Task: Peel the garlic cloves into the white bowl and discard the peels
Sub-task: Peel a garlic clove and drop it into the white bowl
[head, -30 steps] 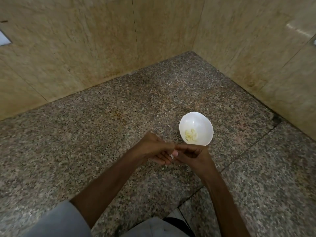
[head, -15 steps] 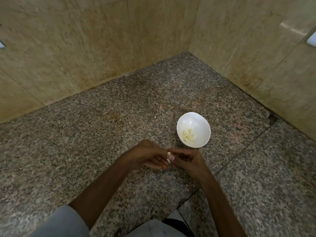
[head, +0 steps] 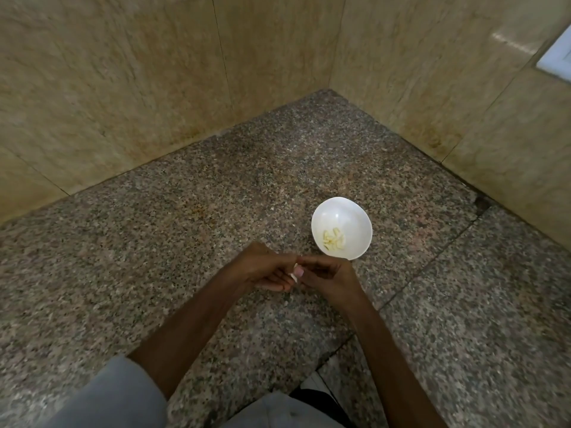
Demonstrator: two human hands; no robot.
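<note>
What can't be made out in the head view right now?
1. The garlic clove, head view: mostly covered by the fingers of the left hand and right hand pinching it; how much skin remains is unclear.
2. The peeled cloves in the white bowl, head view: too small to count.
3. Any peels, head view: none distinguishable; the speckled stone surface could mask them.

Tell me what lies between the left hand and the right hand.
The head view shows a small pale garlic clove there, pinched by fingertips of the left hand and the right hand.
</note>
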